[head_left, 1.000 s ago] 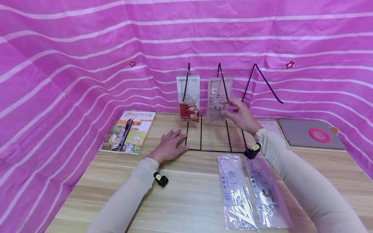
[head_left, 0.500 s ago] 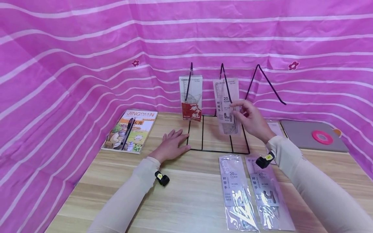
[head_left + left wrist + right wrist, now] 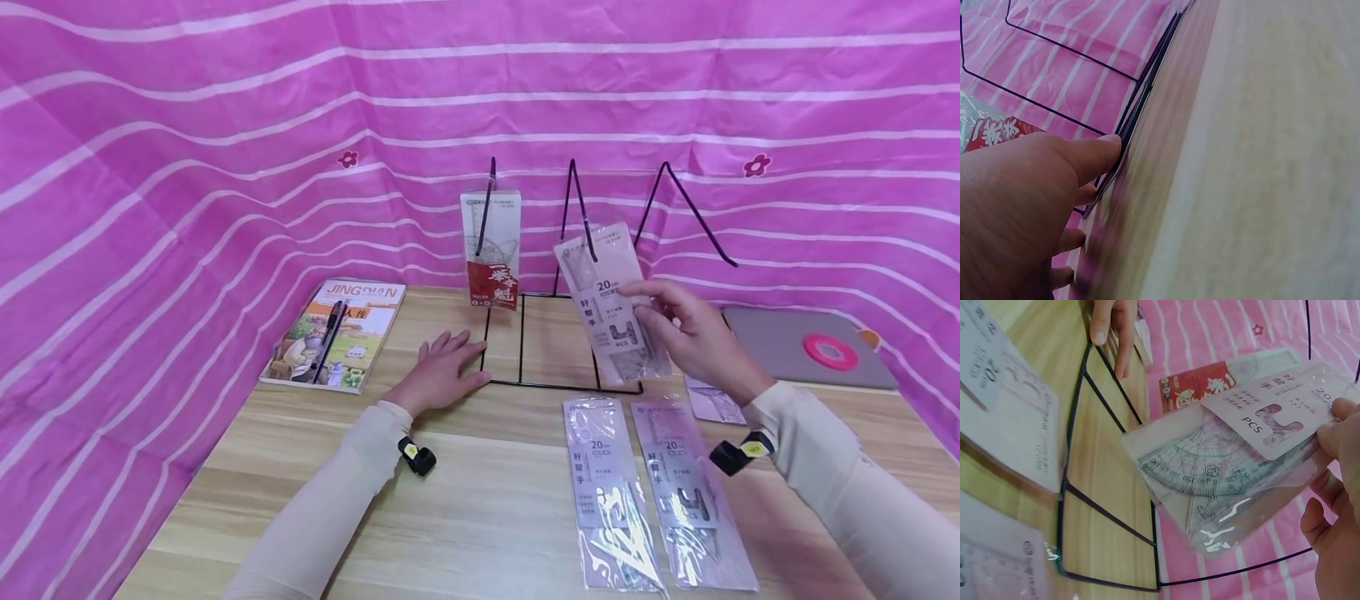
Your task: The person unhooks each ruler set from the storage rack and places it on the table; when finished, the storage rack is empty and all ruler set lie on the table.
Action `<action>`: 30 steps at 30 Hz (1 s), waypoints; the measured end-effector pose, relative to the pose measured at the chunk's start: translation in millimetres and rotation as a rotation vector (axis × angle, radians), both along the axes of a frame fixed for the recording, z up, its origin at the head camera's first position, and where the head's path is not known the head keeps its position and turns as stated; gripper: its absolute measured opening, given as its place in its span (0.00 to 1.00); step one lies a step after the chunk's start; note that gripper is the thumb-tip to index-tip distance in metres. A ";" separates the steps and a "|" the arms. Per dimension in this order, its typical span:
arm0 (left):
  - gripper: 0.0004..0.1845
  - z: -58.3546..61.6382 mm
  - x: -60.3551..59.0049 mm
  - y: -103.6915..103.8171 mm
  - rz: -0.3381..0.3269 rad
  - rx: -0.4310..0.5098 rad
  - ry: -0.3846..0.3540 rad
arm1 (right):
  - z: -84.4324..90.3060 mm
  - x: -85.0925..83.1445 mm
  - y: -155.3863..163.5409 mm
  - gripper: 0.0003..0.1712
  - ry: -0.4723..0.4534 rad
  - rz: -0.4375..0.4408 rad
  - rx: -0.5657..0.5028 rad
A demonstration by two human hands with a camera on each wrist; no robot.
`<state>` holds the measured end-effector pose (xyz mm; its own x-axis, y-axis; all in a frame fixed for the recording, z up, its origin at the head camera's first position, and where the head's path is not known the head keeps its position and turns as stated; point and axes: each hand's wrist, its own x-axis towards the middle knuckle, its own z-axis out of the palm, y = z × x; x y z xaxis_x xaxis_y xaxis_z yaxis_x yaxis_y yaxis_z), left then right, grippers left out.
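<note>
The right hand (image 3: 693, 333), right of centre in the head view, pinches a clear ruler set packet (image 3: 611, 300) between thumb and fingers, holding it tilted in the air in front of the middle hook of the black wire rack (image 3: 558, 385). In the right wrist view the packet (image 3: 1235, 469) shows a protractor and set squares behind a pink card, hanging above the rack's base frame (image 3: 1107, 512), not touching it.

The left hand (image 3: 442, 375) lies flat on the desk (image 3: 480, 508), fingers spread, its fingertips touching the left edge of the rack's base; the left wrist view shows the thumb (image 3: 1094, 156) against the wire.

A red-and-white packet (image 3: 491, 250) hangs on the rack's left hook at upper centre. Two more ruler packets (image 3: 648, 492) lie side by side on the desk in the lower right. A book (image 3: 337, 333) with a pen (image 3: 324, 340) on it lies at left, and a grey pad (image 3: 802, 358) with a pink tape roll (image 3: 828, 350) at far right.
</note>
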<state>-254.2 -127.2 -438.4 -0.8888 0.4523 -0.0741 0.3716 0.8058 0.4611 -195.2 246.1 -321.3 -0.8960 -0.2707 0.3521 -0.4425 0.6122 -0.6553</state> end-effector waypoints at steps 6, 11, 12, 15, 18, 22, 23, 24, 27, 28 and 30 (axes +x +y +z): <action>0.38 -0.5 0.0 -0.7 -0.003 0.001 -0.007 | -0.3 18.7 8.9 0.21 -0.005 0.071 -0.029; 0.38 -2.0 -0.4 -0.7 -0.008 0.007 -0.006 | 6.1 33.8 15.3 0.22 -0.018 0.067 -0.005; 0.38 -1.5 -0.4 -0.7 -0.008 0.009 -0.005 | 7.6 36.5 15.9 0.23 -0.014 0.067 0.003; 0.37 0.0 -0.4 -0.8 -0.014 0.014 0.004 | 10.8 42.9 17.4 0.24 0.014 0.076 0.025; 0.37 1.4 0.0 -1.9 -0.017 0.022 0.011 | 12.0 46.4 17.5 0.26 0.038 0.103 0.028; 0.37 0.6 0.0 -2.9 -0.016 0.020 0.008 | 12.5 53.0 17.4 0.26 0.045 0.101 0.031; 0.37 0.0 -0.3 -3.1 -0.015 0.018 0.007 | 12.9 55.2 17.8 0.27 0.050 0.101 0.033; 0.37 -0.6 -0.6 -3.2 -0.016 0.014 0.006 | 13.4 57.7 18.3 0.27 0.055 0.102 0.033; 0.37 -1.4 -0.9 -2.7 -0.017 0.009 -0.001 | 15.4 66.1 22.6 0.29 0.091 0.136 0.036; 0.37 -1.3 -0.9 -2.5 -0.019 0.010 0.000 | 16.3 69.4 24.3 0.30 0.103 0.149 0.036; 0.37 -0.3 -0.9 -2.0 -0.020 0.012 0.001 | 17.7 76.1 27.7 0.31 0.118 0.183 0.037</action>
